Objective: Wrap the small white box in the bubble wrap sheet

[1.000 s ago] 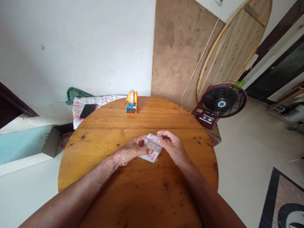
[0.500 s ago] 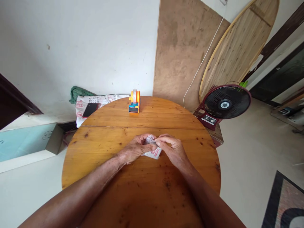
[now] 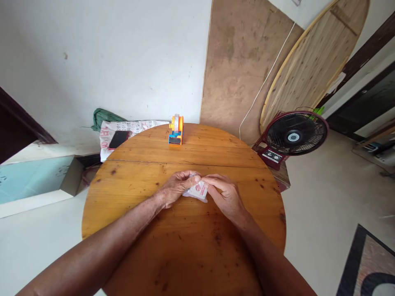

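A small whitish packet (image 3: 197, 192) with red print and what looks like a clear plastic wrap is between my hands, over the middle of the round wooden table (image 3: 138, 181). My left hand (image 3: 177, 187) grips its left side, with the thumb laid across the top edge. At the upper right, my right hand (image 3: 224, 193) pinches the packet's edge between thumb and forefinger. Both sets of fingers cover the packet's upper part, so what lies under them is hidden.
An orange and blue tape dispenser (image 3: 176, 130) stands at the table's far edge. Behind the left edge lie a printed white sack (image 3: 106, 137) and a dark flat object (image 3: 119, 139). A dark red fan (image 3: 293, 135) stands to the right, near a leaning round wooden board (image 3: 311, 61).
The packet has turned in my hands, and its red print now shows more fully. My left thumb has moved up to the packet's top edge. The camera view has shifted slightly.
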{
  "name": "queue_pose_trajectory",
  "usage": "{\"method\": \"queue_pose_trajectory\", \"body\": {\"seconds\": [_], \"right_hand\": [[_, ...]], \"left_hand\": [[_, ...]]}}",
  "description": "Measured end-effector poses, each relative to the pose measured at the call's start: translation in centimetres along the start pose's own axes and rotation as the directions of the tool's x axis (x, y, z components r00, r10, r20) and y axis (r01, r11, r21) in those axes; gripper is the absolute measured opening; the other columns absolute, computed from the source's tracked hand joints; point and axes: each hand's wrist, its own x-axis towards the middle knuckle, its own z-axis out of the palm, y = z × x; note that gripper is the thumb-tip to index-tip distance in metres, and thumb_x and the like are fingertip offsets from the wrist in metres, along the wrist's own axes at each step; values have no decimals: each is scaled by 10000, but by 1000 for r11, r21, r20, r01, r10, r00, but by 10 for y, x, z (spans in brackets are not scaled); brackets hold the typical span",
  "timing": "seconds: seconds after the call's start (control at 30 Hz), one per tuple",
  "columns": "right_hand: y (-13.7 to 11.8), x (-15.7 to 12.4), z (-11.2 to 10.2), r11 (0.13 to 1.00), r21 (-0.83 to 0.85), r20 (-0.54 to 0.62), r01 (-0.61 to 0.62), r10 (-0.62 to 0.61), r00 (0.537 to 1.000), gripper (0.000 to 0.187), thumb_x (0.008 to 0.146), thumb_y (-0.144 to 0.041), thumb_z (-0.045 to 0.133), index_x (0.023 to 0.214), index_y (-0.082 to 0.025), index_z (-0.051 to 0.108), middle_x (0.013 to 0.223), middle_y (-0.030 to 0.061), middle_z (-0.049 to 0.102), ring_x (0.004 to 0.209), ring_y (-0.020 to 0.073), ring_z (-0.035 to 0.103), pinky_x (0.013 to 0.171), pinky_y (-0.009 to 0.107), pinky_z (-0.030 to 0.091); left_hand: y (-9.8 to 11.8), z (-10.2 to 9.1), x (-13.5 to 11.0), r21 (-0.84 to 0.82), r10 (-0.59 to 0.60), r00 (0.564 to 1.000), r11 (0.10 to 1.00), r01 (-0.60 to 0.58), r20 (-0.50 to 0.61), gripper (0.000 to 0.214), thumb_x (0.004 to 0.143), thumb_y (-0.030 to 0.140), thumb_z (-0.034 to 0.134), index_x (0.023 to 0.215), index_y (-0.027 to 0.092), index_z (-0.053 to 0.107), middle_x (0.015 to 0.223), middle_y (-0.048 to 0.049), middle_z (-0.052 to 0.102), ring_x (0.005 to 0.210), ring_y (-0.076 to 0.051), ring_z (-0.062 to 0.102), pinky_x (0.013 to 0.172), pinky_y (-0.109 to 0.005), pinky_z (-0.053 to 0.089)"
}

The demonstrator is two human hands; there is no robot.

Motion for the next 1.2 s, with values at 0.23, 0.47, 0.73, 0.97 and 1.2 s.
{"method": "queue_pose_trajectory", "body": {"seconds": [0.23, 0.47, 0.73, 0.97, 1.2], "right_hand": [[-1, -3, -5, 962, -197, 107, 188, -170, 980, 309, 895, -147, 493, 1092, -265, 700, 1098, 30, 702, 958, 176, 644, 894, 348, 474], [-18, -4, -6, 944, -279, 169, 177, -133, 977, 257, 851, -224, 572, 1056, -293, 711, 1423, 46, 469, 1226, 269, 493, 1011, 471, 405], [-17, -5, -11, 999, -42, -290, -11, -2, 957, 221, 849, -168, 551, 1026, -247, 657, 1309, 88, 529, 1213, 246, 513, 1042, 453, 405], [-5, -3, 9, 994, -50, 47, -95, 97, 994, 716, 726, -234, 691, 1381, -235, 402, 1426, 106, 453, 1321, 269, 416, 1099, 447, 347], [1, -3, 15, 997, -55, 61, -50, 54, 997, 441, 766, -179, 641, 1194, -241, 550, 1187, 71, 628, 1118, 227, 570, 982, 384, 446]], "left_hand": [[4, 0, -2, -34, -13, 999, 999, 12, -41, 428, 675, 476, 785, 903, 128, 684, 777, -43, 693, 670, -138, 606, 654, -244, 453], [5, 2, -2, -69, 12, 1000, 998, -14, -28, 404, 707, 461, 768, 924, 130, 683, 828, -45, 706, 685, -131, 610, 659, -240, 448], [7, 0, -1, -170, 25, 996, 985, -39, -87, 396, 662, 410, 816, 906, 141, 658, 813, -41, 717, 732, -166, 651, 715, -280, 487], [6, 3, -1, -125, 58, 995, 990, -68, -82, 385, 694, 429, 788, 916, 143, 659, 800, -22, 682, 684, -125, 605, 660, -235, 457], [7, 2, -1, 47, 104, 990, 994, -100, -98, 393, 715, 524, 727, 781, 148, 636, 644, 28, 586, 543, -81, 478, 535, -203, 351]]}}
